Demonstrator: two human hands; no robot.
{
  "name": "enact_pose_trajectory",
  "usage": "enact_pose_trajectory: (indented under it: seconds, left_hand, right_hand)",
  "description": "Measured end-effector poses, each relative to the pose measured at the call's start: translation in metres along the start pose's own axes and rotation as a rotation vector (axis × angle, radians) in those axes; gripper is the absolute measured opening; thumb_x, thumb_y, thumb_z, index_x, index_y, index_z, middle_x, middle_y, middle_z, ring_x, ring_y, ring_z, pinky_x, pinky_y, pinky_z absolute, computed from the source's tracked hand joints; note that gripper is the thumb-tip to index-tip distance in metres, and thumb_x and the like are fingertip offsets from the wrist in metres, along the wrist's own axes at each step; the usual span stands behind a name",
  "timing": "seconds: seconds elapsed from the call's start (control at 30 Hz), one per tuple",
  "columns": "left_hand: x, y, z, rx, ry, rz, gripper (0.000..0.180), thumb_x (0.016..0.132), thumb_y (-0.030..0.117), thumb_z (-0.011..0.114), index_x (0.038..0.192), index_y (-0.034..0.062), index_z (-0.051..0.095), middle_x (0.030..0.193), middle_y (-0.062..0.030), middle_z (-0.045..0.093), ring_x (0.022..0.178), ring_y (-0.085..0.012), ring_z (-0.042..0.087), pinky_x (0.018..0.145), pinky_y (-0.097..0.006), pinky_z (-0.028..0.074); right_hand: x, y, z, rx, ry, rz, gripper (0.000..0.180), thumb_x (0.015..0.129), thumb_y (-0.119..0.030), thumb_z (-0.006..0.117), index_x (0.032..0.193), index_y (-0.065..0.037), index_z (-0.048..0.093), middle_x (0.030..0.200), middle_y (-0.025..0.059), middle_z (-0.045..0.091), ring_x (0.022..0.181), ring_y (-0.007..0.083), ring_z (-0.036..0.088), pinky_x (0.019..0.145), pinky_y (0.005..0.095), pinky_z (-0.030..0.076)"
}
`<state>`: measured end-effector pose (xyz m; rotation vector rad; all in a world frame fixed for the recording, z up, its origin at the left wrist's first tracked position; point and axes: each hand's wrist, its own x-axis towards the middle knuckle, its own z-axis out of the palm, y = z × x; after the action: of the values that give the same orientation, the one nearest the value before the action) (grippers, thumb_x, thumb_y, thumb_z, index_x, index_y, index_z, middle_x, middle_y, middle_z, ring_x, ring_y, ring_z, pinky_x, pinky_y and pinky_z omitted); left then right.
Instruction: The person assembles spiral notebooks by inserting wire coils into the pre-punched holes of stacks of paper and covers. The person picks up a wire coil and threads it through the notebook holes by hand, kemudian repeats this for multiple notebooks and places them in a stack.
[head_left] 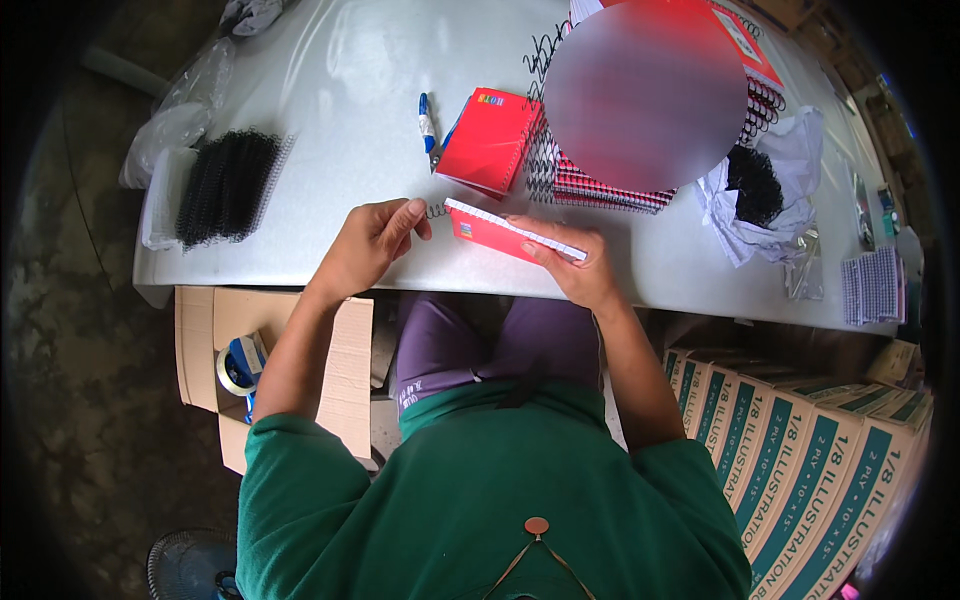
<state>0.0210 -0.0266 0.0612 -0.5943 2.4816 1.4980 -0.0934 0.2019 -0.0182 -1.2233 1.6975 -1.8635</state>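
Observation:
My right hand [580, 262] is closed on a small red notebook [488, 236], tilted so that its white page edge faces up. Between the thumb and fingers of my left hand [375, 240], a thin dark wire spiral [436, 211] is pinched. The spiral's far end reaches the notebook's left end; whether it passes through any holes is too small to tell. Just beyond lies a red spiral notebook [490, 142], next to a blue-and-white pen-like tool [427, 122].
Stacked red spiral notebooks [620, 197] stand at the back right, partly hidden by a blurred disc. Black spirals [232, 187] lie at left, more spirals [755, 185] on crumpled paper at right. Below the table are an open cardboard box [345, 375] and several packed boxes [800, 450].

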Motion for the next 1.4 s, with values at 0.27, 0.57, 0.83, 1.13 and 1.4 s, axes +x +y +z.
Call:
enact_pose_trajectory:
  seconds: [0.27,0.57,0.83,1.13,1.4]
  left_hand:
    - [0.009,0.004,-0.006,0.125,0.120,0.605,0.028,0.083,0.021,0.065,0.104,0.0042,0.056,0.094,-0.0043,0.060,0.080,-0.0137,0.053,0.074,-0.026,0.040]
    - [-0.003,0.012,0.014,1.082,0.669,0.778,0.076,0.066,0.048,0.071,0.127,0.0105,0.045,0.135,-0.0174,0.038,0.119,-0.0363,0.039,0.101,-0.047,0.023]
    - [0.009,-0.070,0.020,1.068,1.031,0.972,0.102,0.073,0.073,0.044,0.133,-0.0087,0.032,0.144,-0.0325,0.006,0.133,-0.0512,0.000,0.100,-0.066,-0.003]
    - [0.001,-0.052,0.028,0.806,1.085,0.939,0.105,0.074,0.080,0.029,0.137,-0.0053,0.028,0.144,-0.0308,-0.005,0.134,-0.0463,-0.002,0.101,-0.064,-0.004]
    - [-0.007,-0.098,0.036,0.897,0.853,0.910,0.109,0.072,0.079,0.036,0.132,-0.0115,0.026,0.136,-0.0350,0.016,0.127,-0.0487,0.015,0.099,-0.065,0.006]
  right_hand:
    - [-0.002,-0.012,0.009,-0.059,0.024,0.017,0.032,0.082,0.003,0.059,0.113,-0.003,0.061,0.109,0.0115,0.064,0.093,0.0168,0.064,0.080,0.0266,0.049]
    - [-0.009,-0.005,0.030,-0.222,0.096,-0.147,0.039,0.078,0.006,0.059,0.115,-0.005,0.059,0.107,0.0150,0.063,0.092,0.0269,0.064,0.078,0.0316,0.051]
    - [-0.019,-0.008,0.061,-0.268,0.111,-0.239,0.042,0.075,0.009,0.057,0.114,-0.004,0.059,0.105,0.0147,0.063,0.091,0.0297,0.063,0.077,0.0334,0.052]
    - [-0.022,-0.008,0.068,-0.311,0.057,-0.299,0.045,0.073,0.009,0.058,0.115,-0.005,0.059,0.107,0.0127,0.063,0.090,0.0271,0.064,0.076,0.0348,0.052]
    - [-0.018,-0.002,0.070,-0.383,0.013,-0.304,0.060,0.071,0.007,0.059,0.128,-0.008,0.048,0.107,0.0139,0.063,0.081,0.0272,0.065,0.070,0.0343,0.053]
